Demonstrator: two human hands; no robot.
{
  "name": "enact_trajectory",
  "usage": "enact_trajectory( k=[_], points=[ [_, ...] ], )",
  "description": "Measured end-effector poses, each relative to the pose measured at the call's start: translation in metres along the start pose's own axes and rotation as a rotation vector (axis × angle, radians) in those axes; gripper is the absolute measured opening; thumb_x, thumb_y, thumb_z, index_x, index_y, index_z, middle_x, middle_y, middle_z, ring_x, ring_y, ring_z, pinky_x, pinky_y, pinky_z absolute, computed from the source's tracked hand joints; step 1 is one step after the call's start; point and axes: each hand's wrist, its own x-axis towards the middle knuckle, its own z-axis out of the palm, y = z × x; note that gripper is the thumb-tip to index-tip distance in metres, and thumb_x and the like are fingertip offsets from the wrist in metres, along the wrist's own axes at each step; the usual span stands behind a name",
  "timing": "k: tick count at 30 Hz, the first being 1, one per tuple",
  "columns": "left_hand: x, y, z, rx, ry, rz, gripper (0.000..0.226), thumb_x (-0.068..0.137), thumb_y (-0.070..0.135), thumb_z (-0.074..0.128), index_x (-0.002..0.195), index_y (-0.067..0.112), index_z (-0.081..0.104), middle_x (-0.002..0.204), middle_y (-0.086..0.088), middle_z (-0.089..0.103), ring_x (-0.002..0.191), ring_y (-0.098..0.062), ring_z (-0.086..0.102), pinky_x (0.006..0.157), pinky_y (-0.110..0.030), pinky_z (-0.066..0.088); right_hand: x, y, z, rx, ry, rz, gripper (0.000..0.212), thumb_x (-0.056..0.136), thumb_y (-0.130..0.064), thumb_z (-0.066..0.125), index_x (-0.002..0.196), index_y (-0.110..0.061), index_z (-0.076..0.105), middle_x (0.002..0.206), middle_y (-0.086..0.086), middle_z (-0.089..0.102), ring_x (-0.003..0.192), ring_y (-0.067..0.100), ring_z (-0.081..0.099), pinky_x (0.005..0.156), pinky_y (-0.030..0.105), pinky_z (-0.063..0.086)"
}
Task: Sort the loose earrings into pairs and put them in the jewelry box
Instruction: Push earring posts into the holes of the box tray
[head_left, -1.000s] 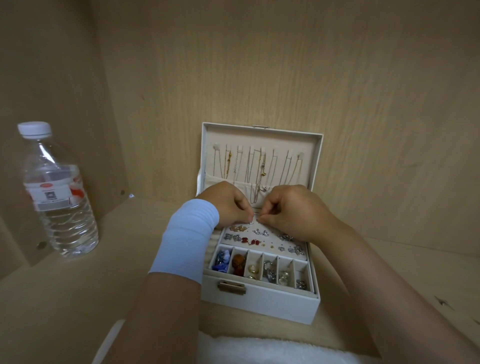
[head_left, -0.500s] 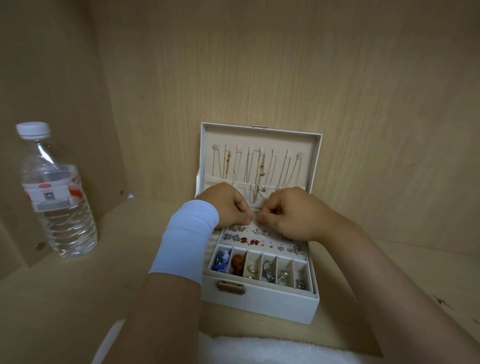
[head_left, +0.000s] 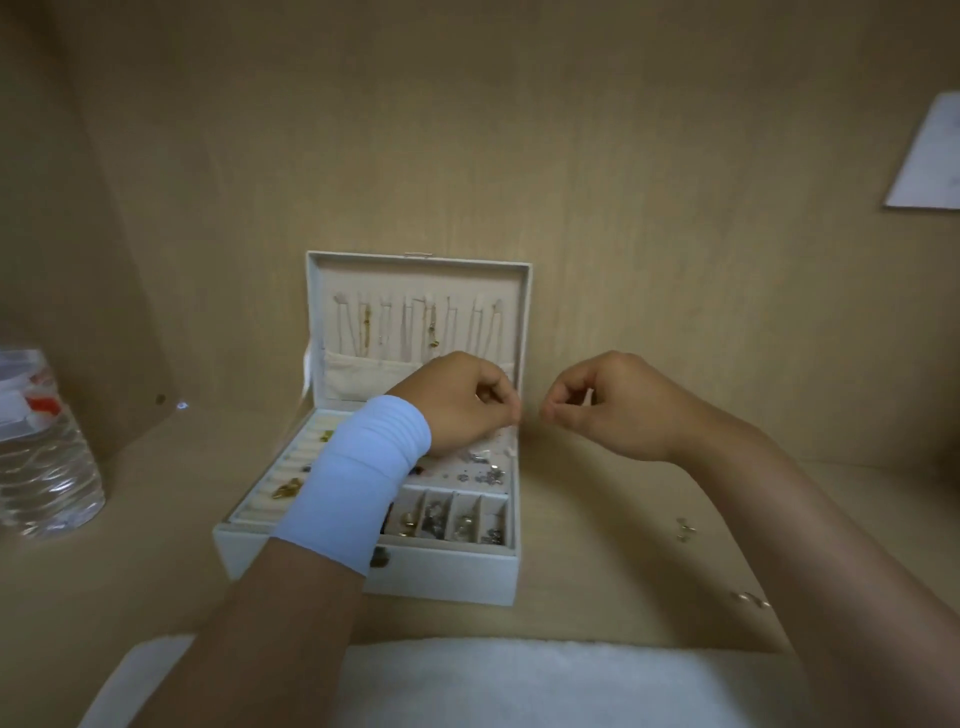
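Observation:
The white jewelry box (head_left: 447, 578) stands open on the wooden shelf, its lid (head_left: 421, 275) upright with chains hanging inside. Small earrings lie on its pad (head_left: 483, 467) and in the front compartments (head_left: 441, 519). My left hand (head_left: 462, 408), with a white band (head_left: 358, 478) on the wrist, hovers over the box's rear right, thumb and fingertips pressed together. My right hand (head_left: 608, 408) hovers just past the box's right edge, its fingers curled the same way. Whether anything sits between either hand's fingertips is too small to see. Loose earrings (head_left: 685, 530) and another pair (head_left: 750, 598) lie on the shelf to the right.
A plastic water bottle (head_left: 41, 452) stands at the far left. A white towel (head_left: 519, 680) lies along the near edge. A sheet of paper (head_left: 930, 156) hangs on the right wall. Wooden walls close in the back and the left.
My hands, which met fingertip to fingertip over the earring pad, have drawn apart; the right hand moved right, off the box. The view swung right, showing loose earrings on the shelf.

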Motion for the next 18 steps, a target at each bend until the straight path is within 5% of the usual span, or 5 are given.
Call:
enact_trajectory(
  k=[6,10,18],
  points=[
    [0.001,0.054,0.067,0.09,-0.151,0.145,0.008,0.086,0.029,0.07,0.089,0.024,0.076,0.083,0.011,0.068,0.071,0.001,0.056,0.072,-0.017,0.045,-0.063,0.059,-0.034,-0.082,-0.123,0.121,0.012,0.084,-0.017,0.073,0.089,-0.026,0.079,0.08,-0.012,0.071,0.065,-0.008,0.058,0.063,0.007,0.041],
    [0.005,0.08,0.108,0.179,-0.246,0.162,0.007,0.084,0.028,0.068,0.086,0.028,0.075,0.077,0.018,0.064,0.068,0.005,0.055,0.072,-0.014,0.045,-0.088,0.088,-0.042,-0.103,-0.196,0.212,0.016,0.08,-0.015,0.073,0.084,-0.03,0.078,0.081,-0.013,0.071,0.073,-0.001,0.062,0.072,0.017,0.049],
    [0.012,0.094,0.17,0.154,-0.253,0.094,0.012,0.083,0.022,0.063,0.079,0.032,0.069,0.077,0.018,0.061,0.084,-0.009,0.062,0.087,-0.027,0.052,-0.098,0.119,-0.04,-0.183,-0.275,0.343,0.022,0.074,-0.025,0.081,0.096,-0.028,0.078,0.082,-0.017,0.066,0.085,0.005,0.064,0.075,0.02,0.05]
  ],
)
